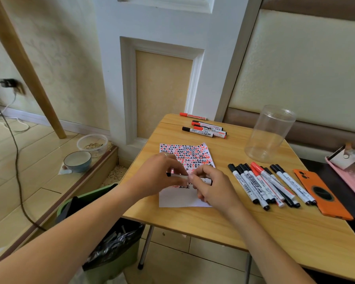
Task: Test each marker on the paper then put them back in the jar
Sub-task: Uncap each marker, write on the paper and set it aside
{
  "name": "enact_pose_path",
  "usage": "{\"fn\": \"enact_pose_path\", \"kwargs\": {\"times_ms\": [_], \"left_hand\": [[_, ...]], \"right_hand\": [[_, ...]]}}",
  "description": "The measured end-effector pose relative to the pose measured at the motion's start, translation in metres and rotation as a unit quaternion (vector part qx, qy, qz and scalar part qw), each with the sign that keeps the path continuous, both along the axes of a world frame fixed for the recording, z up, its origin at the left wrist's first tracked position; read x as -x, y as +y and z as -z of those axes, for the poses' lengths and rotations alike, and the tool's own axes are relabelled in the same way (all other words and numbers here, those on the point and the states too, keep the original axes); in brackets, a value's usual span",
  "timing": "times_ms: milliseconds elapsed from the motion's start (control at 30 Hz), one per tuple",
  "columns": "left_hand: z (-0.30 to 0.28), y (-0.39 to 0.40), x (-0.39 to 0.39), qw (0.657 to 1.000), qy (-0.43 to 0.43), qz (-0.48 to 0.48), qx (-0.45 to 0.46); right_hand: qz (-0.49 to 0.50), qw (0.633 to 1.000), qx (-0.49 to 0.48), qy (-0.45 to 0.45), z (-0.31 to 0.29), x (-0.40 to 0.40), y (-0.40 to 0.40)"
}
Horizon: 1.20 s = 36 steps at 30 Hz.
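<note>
- printed labels and barcodes are seen on the white barrels of the markers, but none of the writing can be read at this size.
- the paper (pixel 185 160) is taken as the landmark; it lies on the wooden bench (pixel 213 218), its far part filled with rows of red and black marks, its near part left white.
- a single marker (pixel 179 176) is held over the middle of the paper, its long axis lying roughly left to right, with a black end pointing left.
- the left hand (pixel 159 174) is curled, its fingertips pinching the marker near the black end; a ring is worn on one finger.
- the right hand (pixel 211 186) is curled round the other part of the same marker, the barrel being partly hidden by its fingers.
- whether the cap is on or off cannot be told.
- right of the paper, a row of markers (pixel 262 185) is laid side by side, caps pointing away; most are black, one or two red.
- beyond the paper, a small group of markers (pixel 205 129) is laid crosswise, red and black caps to the left.
- the clear jar (pixel 270 133) is stood beyond and right of the paper, with nothing seen inside.
- an orange phone (pixel 322 194) lies further right of the paper, just beside the row.
</note>
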<state>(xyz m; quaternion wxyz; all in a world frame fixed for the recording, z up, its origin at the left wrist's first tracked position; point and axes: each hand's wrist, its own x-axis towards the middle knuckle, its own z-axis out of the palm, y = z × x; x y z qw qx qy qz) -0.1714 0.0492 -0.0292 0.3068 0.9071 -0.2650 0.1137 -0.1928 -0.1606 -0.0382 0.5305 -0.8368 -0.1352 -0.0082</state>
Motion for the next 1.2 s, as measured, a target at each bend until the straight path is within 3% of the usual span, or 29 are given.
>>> {"fn": "enact_pose_path", "kwargs": {"times_ms": [167,233,300,433,533,667,800,933,1067,1200], "left_hand": [[-0.006,0.025,0.004,0.997,-0.061,-0.026,-0.048],[-0.007,0.040,0.005,0.995,-0.073,-0.067,-0.030],[-0.003,0.057,0.005,0.989,-0.055,-0.138,0.003],[0.017,0.103,0.000,0.947,0.024,-0.319,0.009],[0.032,0.134,0.003,0.912,0.119,-0.386,-0.069],[0.051,0.151,0.018,0.870,0.286,-0.362,-0.175],[0.069,0.161,0.026,0.839,0.414,-0.330,-0.127],[0.076,0.162,0.014,0.876,0.329,-0.331,-0.118],[0.055,0.134,-0.005,0.906,0.162,-0.389,0.029],[0.029,0.080,-0.015,0.940,0.028,-0.330,0.076]], "right_hand": [[-0.002,0.990,0.093,-0.106,-0.006,-0.012,0.009],[0.019,0.971,0.173,-0.163,0.002,-0.021,0.012],[0.009,0.951,0.267,-0.157,0.012,-0.028,0.016],[-0.019,0.931,0.351,-0.094,0.028,-0.035,0.021],[-0.012,0.930,0.351,-0.104,0.029,-0.037,0.020],[-0.009,0.930,0.347,-0.119,0.033,-0.039,0.019],[-0.005,0.929,0.348,-0.126,0.034,-0.038,0.021],[-0.004,0.927,0.354,-0.125,0.033,-0.036,0.024],[-0.004,0.919,0.374,-0.125,0.033,-0.034,0.027],[-0.003,0.916,0.382,-0.122,0.031,-0.032,0.029]]}}
